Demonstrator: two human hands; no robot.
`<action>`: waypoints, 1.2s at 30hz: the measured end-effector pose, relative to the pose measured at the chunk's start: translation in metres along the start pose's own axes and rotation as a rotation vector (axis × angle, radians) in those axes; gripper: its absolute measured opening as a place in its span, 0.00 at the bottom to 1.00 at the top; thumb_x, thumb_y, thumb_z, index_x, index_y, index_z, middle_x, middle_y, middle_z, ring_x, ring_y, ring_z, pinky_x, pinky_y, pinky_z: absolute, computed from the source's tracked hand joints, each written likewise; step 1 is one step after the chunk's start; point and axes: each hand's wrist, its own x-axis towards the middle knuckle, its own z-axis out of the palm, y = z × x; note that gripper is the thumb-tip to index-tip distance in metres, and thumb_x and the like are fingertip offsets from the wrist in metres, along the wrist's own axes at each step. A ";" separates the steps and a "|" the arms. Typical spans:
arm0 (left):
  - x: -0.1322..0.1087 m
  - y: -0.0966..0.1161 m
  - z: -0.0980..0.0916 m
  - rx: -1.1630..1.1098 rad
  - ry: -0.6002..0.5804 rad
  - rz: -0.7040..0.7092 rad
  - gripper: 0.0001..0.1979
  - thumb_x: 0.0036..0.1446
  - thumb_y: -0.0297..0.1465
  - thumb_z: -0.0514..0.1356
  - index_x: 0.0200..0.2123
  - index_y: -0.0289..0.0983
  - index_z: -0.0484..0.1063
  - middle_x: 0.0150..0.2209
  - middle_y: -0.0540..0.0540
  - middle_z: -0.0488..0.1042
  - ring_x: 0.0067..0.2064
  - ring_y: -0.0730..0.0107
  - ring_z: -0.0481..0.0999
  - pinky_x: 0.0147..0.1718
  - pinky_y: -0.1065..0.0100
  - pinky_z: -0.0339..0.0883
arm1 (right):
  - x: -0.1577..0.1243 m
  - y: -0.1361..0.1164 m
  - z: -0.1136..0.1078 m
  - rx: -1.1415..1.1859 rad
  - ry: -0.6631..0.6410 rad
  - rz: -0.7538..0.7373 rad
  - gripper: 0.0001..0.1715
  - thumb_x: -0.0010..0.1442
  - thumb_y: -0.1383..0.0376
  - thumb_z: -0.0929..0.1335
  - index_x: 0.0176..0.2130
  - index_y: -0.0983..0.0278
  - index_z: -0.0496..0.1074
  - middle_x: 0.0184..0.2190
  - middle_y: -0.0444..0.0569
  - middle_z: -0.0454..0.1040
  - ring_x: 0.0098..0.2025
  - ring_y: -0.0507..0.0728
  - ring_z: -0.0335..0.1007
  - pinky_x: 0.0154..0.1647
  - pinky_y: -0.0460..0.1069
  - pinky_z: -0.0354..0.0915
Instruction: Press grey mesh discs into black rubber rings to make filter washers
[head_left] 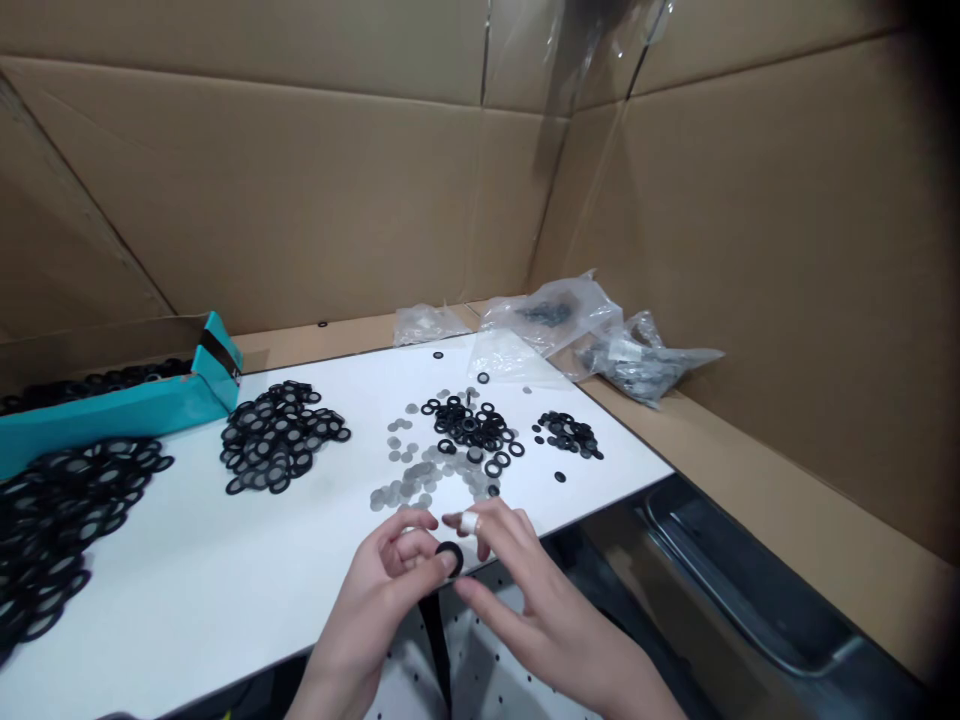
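Note:
Over the near edge of the white board, my left hand (pixel 390 575) pinches a black ring (pixel 457 552) between thumb and fingers. Just right of it is my right hand (pixel 517 580), its thumb and fingers apart, with white tape round one finger. Beyond my hands lie grey translucent discs (pixel 420 480) in a loose scatter. A pile of black rings (pixel 469 425) sits behind them, and a smaller pile of dark discs (pixel 570 435) is to the right. Whether a disc sits in the held ring is hard to see.
At left are a heap of rings with grey centres (pixel 277 435), a larger heap (pixel 67 520) and a teal box (pixel 120 405) of black pieces. Clear plastic bags (pixel 555 315) lie at the back right. Cardboard walls (pixel 337 190) enclose the white board (pixel 247 580).

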 end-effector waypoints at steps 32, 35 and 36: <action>0.104 0.039 0.009 1.349 0.160 0.634 0.06 0.49 0.25 0.57 0.32 0.36 0.73 0.36 0.41 0.74 0.44 0.56 0.71 0.42 0.62 0.62 | 0.072 0.060 -0.013 -0.362 0.287 0.008 0.08 0.56 0.74 0.64 0.35 0.63 0.69 0.32 0.47 0.73 0.39 0.58 0.68 0.43 0.52 0.60; 0.105 0.042 0.001 1.233 0.133 0.622 0.06 0.52 0.28 0.54 0.30 0.36 0.71 0.29 0.45 0.75 0.34 0.63 0.74 0.33 0.68 0.63 | 0.079 0.069 -0.013 -0.032 0.333 0.041 0.06 0.58 0.70 0.64 0.37 0.64 0.68 0.30 0.47 0.73 0.35 0.57 0.70 0.38 0.50 0.63; 0.105 0.042 0.000 1.152 0.125 0.608 0.06 0.52 0.29 0.54 0.30 0.36 0.70 0.27 0.46 0.75 0.31 0.64 0.75 0.30 0.68 0.63 | 0.081 0.072 -0.012 0.080 0.343 0.063 0.06 0.58 0.68 0.64 0.37 0.64 0.68 0.29 0.47 0.73 0.33 0.56 0.71 0.36 0.50 0.64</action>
